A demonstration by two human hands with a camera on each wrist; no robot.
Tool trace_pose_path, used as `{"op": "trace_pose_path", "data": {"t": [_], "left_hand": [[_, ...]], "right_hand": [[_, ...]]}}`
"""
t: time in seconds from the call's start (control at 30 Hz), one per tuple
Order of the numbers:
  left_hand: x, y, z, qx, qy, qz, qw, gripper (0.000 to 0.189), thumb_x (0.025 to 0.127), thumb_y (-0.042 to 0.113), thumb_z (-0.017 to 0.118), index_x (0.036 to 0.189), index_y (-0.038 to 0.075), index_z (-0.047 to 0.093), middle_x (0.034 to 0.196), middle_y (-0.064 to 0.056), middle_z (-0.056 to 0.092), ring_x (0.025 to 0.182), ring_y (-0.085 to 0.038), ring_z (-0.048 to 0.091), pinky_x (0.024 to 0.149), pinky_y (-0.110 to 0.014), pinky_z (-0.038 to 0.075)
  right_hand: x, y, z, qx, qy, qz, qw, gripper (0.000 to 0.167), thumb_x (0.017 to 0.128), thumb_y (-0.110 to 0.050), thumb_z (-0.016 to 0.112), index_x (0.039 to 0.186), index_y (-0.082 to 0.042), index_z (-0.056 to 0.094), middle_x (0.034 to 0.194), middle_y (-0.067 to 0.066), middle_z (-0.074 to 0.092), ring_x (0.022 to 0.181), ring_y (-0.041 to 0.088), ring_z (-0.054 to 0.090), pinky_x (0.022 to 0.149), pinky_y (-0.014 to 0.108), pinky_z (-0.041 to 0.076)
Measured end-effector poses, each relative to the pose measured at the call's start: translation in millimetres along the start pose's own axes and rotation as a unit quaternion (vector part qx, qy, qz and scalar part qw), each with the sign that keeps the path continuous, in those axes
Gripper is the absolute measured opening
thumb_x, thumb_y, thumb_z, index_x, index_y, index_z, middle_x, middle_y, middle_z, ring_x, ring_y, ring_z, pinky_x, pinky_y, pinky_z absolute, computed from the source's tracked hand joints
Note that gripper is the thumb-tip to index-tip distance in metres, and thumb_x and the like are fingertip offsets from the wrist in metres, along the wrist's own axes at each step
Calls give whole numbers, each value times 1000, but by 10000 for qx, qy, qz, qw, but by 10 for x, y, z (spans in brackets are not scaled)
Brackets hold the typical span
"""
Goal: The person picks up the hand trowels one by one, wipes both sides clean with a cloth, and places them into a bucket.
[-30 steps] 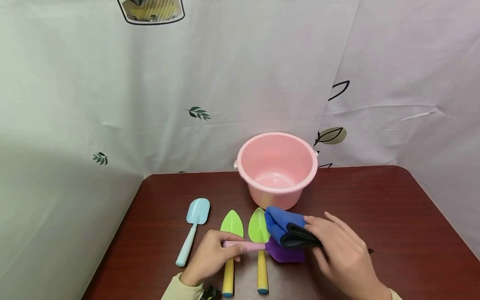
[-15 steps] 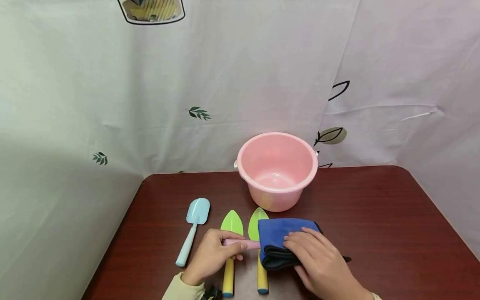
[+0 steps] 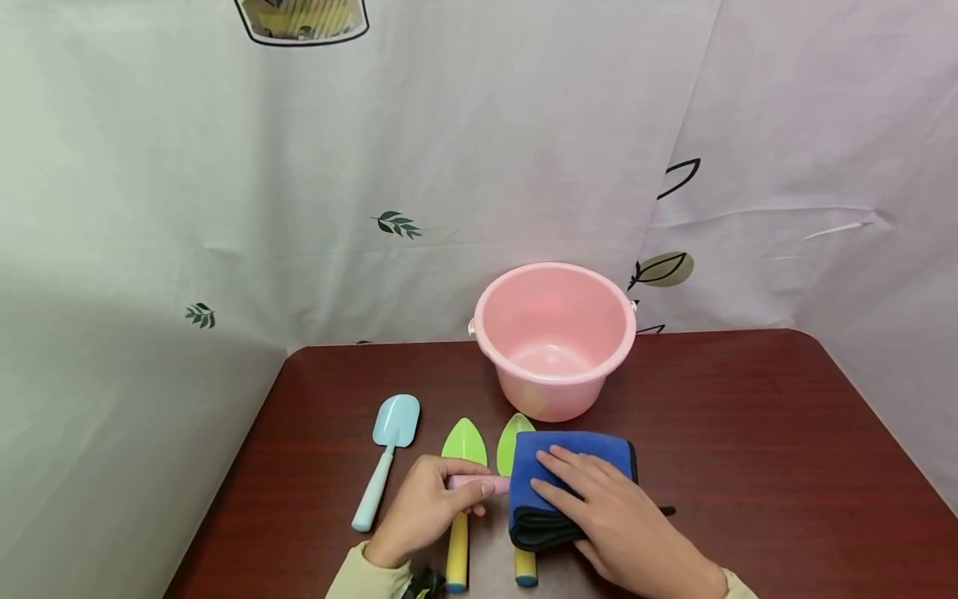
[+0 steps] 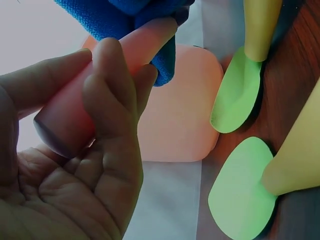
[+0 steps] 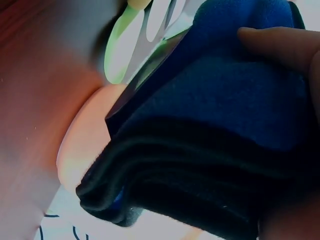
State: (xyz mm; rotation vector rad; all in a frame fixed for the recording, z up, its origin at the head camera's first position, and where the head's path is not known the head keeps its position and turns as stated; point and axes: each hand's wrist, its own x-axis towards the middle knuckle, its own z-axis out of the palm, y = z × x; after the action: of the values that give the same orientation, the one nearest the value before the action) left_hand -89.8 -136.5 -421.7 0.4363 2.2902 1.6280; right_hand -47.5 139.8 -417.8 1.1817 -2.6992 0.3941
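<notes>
My left hand pinches the pink handle of a small garden trowel, held sideways above the table. In the left wrist view, my thumb and fingers close round that handle near its butt. A folded blue cloth with black edging covers the trowel's blade. My right hand holds the cloth, its fingers spread over the top and the thumb lower down at the near edge. The right wrist view shows the cloth's stacked folds and a dark blade edge beside them.
Two green trowels with yellow handles, one left and one right, lie beneath my hands. A light blue trowel lies left of them. Behind stands a pink bucket on the dark red table, against a white curtain.
My right hand has brought the cloth leftward and down over the trowel's purple blade, hiding it, and its fingers have spread across the cloth. My left hand has stayed nearly still.
</notes>
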Motion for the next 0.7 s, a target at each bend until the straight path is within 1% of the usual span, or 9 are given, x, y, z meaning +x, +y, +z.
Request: {"op": "trace_pose_path", "data": {"t": [0.07, 0.13, 0.2, 0.33, 0.4, 0.5, 0.6, 0.7], "left_hand": [[4, -1, -4, 7, 28, -17, 10000, 22, 92, 25, 75, 103, 6, 78, 81, -10, 74, 65, -25, 72, 61, -40, 59], [6, 4, -7, 9, 64, -41, 10000, 23, 92, 25, 75, 102, 5, 78, 83, -11, 74, 65, -23, 72, 61, -40, 59], [8, 6, -6, -52, 110, -55, 9999, 23, 92, 24, 75, 101, 3, 78, 85, -13, 74, 65, -22, 72, 62, -39, 59], [4, 7, 0, -182, 193, -148, 9995, 24, 92, 21, 75, 101, -1, 77, 85, -15, 74, 66, -24, 73, 64, -33, 59], [-2, 9, -6, -259, 283, -213, 9990, 24, 92, 19, 75, 103, -2, 76, 85, -16, 74, 67, -23, 73, 64, -29, 59], [-11, 12, -25, -396, 424, -281, 9979, 24, 91, 17, 75, 104, -3, 76, 87, -15, 75, 67, -20, 73, 65, -29, 59], [-23, 16, -40, -505, 502, -304, 9970, 24, 91, 14, 74, 106, -4, 75, 89, -14, 75, 67, -20, 74, 66, -30, 59], [-26, 18, -40, -520, 509, -303, 9969, 23, 92, 13, 74, 105, -5, 75, 88, -16, 75, 67, -20, 74, 66, -30, 59]], "right_hand": [[12, -7, 7, 15, -152, 46, 9999, 78, 75, -19, 87, 146, -19, 54, 155, 4, 44, 141, 25, 43, 104, 50, 45], [18, -17, 21, 0, -195, 81, 9998, 76, 76, -16, 86, 146, -18, 54, 154, 4, 46, 140, 26, 44, 105, 51, 44], [21, -23, 45, -52, -138, 88, 9999, 72, 78, -12, 83, 144, -17, 56, 151, 4, 49, 139, 26, 46, 105, 50, 44], [18, -41, 85, -128, 56, 51, 9999, 65, 82, -3, 77, 142, -14, 58, 147, 4, 54, 137, 26, 49, 104, 50, 45], [13, -46, 98, -187, 107, 13, 9998, 64, 82, 2, 75, 142, -13, 57, 146, 4, 55, 136, 26, 49, 104, 51, 46], [6, -41, 112, -334, 182, -4, 9993, 65, 81, 7, 72, 141, -13, 58, 146, 4, 55, 135, 25, 50, 103, 51, 46], [-4, -32, 120, -468, 255, -19, 9986, 64, 79, 9, 73, 138, -13, 61, 144, 4, 56, 133, 25, 52, 102, 50, 47], [-12, -28, 114, -460, 161, 35, 9988, 63, 79, 9, 73, 138, -13, 61, 144, 3, 56, 133, 24, 52, 103, 51, 46]]}}
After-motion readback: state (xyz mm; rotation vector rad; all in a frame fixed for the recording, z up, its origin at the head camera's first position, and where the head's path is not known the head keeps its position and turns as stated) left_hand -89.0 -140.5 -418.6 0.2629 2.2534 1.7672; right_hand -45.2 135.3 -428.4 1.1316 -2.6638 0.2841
